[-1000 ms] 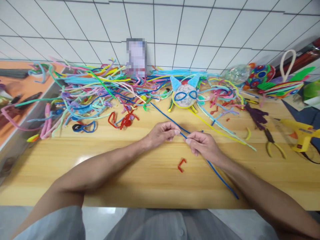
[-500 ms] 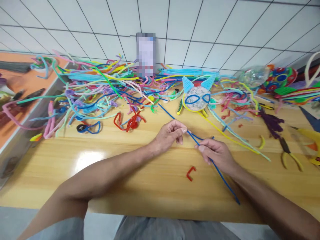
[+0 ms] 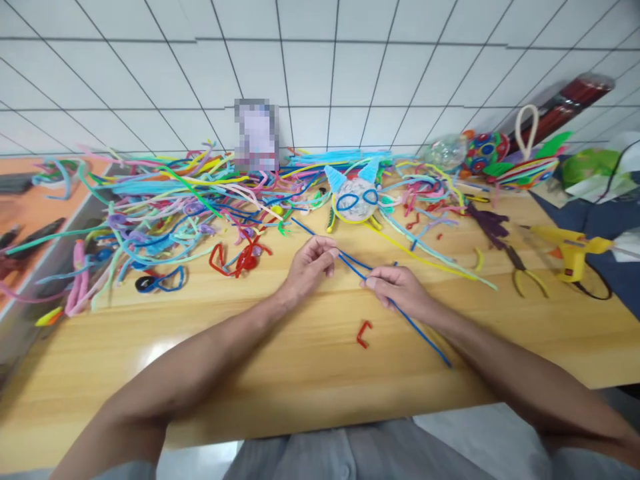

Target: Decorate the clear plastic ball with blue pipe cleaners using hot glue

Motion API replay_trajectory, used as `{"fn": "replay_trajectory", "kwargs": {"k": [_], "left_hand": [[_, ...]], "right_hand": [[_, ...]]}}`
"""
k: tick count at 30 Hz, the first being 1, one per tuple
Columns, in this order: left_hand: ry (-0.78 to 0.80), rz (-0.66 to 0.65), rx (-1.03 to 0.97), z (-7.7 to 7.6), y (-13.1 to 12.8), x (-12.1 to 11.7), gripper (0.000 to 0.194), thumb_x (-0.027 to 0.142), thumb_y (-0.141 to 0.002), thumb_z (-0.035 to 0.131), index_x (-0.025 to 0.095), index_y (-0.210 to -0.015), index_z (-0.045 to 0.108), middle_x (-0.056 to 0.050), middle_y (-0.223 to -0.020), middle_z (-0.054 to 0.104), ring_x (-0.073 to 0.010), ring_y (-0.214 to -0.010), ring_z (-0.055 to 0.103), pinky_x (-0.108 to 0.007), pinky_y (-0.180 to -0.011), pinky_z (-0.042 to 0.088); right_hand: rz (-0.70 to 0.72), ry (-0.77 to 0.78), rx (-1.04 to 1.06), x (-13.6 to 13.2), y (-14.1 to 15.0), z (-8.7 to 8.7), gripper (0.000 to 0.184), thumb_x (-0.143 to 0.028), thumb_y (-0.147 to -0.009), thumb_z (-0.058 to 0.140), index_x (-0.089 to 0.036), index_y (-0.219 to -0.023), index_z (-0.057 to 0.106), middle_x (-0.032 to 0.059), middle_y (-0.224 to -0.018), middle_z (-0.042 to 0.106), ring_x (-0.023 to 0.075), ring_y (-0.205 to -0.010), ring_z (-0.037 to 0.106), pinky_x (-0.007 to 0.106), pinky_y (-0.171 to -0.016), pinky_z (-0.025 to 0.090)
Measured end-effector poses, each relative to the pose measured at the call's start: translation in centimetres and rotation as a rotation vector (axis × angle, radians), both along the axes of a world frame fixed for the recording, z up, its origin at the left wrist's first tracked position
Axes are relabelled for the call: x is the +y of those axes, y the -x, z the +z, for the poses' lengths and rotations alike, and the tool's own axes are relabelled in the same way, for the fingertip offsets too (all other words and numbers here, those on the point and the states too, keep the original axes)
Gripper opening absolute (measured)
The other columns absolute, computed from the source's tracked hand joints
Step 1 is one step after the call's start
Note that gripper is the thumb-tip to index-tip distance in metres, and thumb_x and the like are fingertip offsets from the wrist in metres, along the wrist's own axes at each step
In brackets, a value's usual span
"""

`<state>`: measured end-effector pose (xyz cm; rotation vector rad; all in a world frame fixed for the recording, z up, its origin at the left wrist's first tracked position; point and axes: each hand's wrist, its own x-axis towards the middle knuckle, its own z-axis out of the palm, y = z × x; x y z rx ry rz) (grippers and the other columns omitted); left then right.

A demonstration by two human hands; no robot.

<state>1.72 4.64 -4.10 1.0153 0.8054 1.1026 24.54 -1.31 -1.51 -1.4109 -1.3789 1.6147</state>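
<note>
Between both hands stretches a blue pipe cleaner (image 3: 423,335), its lower end slanting down to the right over the table. My left hand (image 3: 314,263) pinches it between thumb and fingers. My right hand (image 3: 397,290) grips it farther down. Two blue strands spread from the left fingertips toward the right hand; whether they are one bent piece or two is unclear. Below the hands lies a short bent red piece (image 3: 364,334). Behind them sits a ball-shaped figure (image 3: 356,193) with light-blue ears, blue loops for eyes and a yellow strand around it.
A tangle of coloured pipe cleaners (image 3: 165,193) lines the back left. A phone (image 3: 257,133) with blurred screen leans on the tiled wall. To the right lie yellow-handled pliers (image 3: 521,277), a yellow glue gun (image 3: 573,253) and a dark purple bundle (image 3: 489,227). A decorated ball (image 3: 486,155) stands behind.
The camera has turned rightward and up, so the scene sits farther left and more of the right side shows. Both hands keep hold of the blue pipe cleaner in nearly the same pose.
</note>
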Motion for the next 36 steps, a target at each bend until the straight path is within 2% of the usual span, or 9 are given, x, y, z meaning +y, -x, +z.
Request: {"fn": "replay_trajectory", "kwargs": {"k": [7,11,16,19,21,27,31,33,36], "left_hand": [[-0.002,0.218,0.082,0.1,0.6,0.7,0.027,0.038,-0.078,0.08,0.022,-0.097,0.071,0.005,-0.071,0.064,-0.0091,-0.054,0.055,-0.022,-0.053,0.044],[0.003,0.325,0.118,-0.1,0.8,1.0,0.016,0.035,-0.076,0.07,0.023,-0.086,0.064,0.007,-0.059,0.055,-0.0092,-0.047,0.048,-0.02,-0.045,0.034],[0.019,0.325,0.11,0.2,0.5,0.6,0.014,0.032,-0.071,0.067,0.024,-0.077,0.057,0.01,-0.057,0.043,-0.0062,-0.042,0.036,-0.019,-0.042,0.026],[0.021,0.315,0.106,0.5,0.5,0.5,0.015,0.034,-0.074,0.068,0.024,-0.081,0.061,0.012,-0.057,0.035,-0.0066,-0.042,0.03,-0.019,-0.041,0.022],[0.011,0.322,0.107,0.6,0.6,0.6,0.016,0.035,-0.078,0.069,0.024,-0.088,0.063,0.012,-0.058,0.034,-0.0075,-0.043,0.029,-0.02,-0.042,0.022],[-0.061,0.403,0.155,0.5,1.3,1.3,0.015,0.036,-0.085,0.067,0.024,-0.094,0.065,0.009,-0.063,0.044,-0.0091,-0.047,0.035,-0.022,-0.044,0.026],[-0.096,0.37,0.175,0.6,1.3,1.5,0.02,0.039,-0.087,0.071,0.023,-0.098,0.065,0.007,-0.068,0.053,-0.0103,-0.054,0.046,-0.023,-0.052,0.037],[-0.108,0.345,0.192,0.8,1.4,1.6,0.025,0.039,-0.085,0.074,0.023,-0.102,0.064,0.005,-0.076,0.059,-0.0112,-0.061,0.053,-0.024,-0.06,0.044],[-0.116,0.31,0.234,1.2,1.7,1.8,0.036,0.039,-0.082,0.076,0.022,-0.111,0.064,0.001,-0.092,0.066,-0.0134,-0.075,0.062,-0.027,-0.07,0.05]], "right_hand": [[0.02,-0.068,0.124,0.3,0.0,-1.2,0.036,-0.052,-0.084,0.073,-0.019,-0.098,0.08,-0.0069,-0.057,0.058,0.0095,-0.048,0.045,0.023,-0.045,0.034],[0.023,-0.155,0.158,0.5,-0.2,-1.9,0.038,-0.044,-0.086,0.065,-0.019,-0.108,0.083,-0.0078,-0.06,0.053,0.0102,-0.05,0.042,0.025,-0.049,0.036],[0.095,-0.437,-0.116,0.8,-1.2,-1.8,0.032,-0.031,-0.094,0.055,-0.022,-0.101,0.085,-0.004,-0.06,0.059,0.0149,-0.055,0.052,0.03,-0.061,0.043],[0.106,-0.688,-0.308,0.8,-1.6,-1.4,0.029,-0.024,-0.094,0.056,-0.024,-0.1,0.084,0.0061,-0.087,0.081,0.0235,-0.082,0.072,0.037,-0.081,0.055],[0.057,-0.786,-0.35,0.7,-1.7,-1.3,0.028,-0.022,-0.094,0.056,-0.025,-0.101,0.083,0.0093,-0.101,0.085,0.0271,-0.096,0.076,0.041,-0.093,0.058],[-0.178,-0.63,-0.254,1.0,-2.2,-1.0,0.02,-0.023,-0.092,0.052,-0.027,-0.081,0.068,0.0011,-0.075,0.068,0.022,-0.074,0.062,0.036,-0.077,0.051],[-0.331,-0.501,-0.135,2.0,-2.4,-0.7,0.016,-0.034,-0.095,0.057,-0.027,-0.099,0.07,-0.0049,-0.068,0.05,0.018,-0.063,0.045,0.032,-0.062,0.038],[-0.371,-0.466,-0.094,2.9,-2.7,-0.4,0.021,-0.038,-0.093,0.064,-0.027,-0.109,0.07,-0.0064,-0.07,0.05,0.0173,-0.065,0.047,0.031,-0.063,0.04],[-0.37,-0.457,-0.077,4.2,-3.4,0.2,0.032,-0.042,-0.086,0.076,-0.026,-0.112,0.069,-0.003,-0.085,0.065,0.019,-0.082,0.063,0.032,-0.078,0.053]]}}
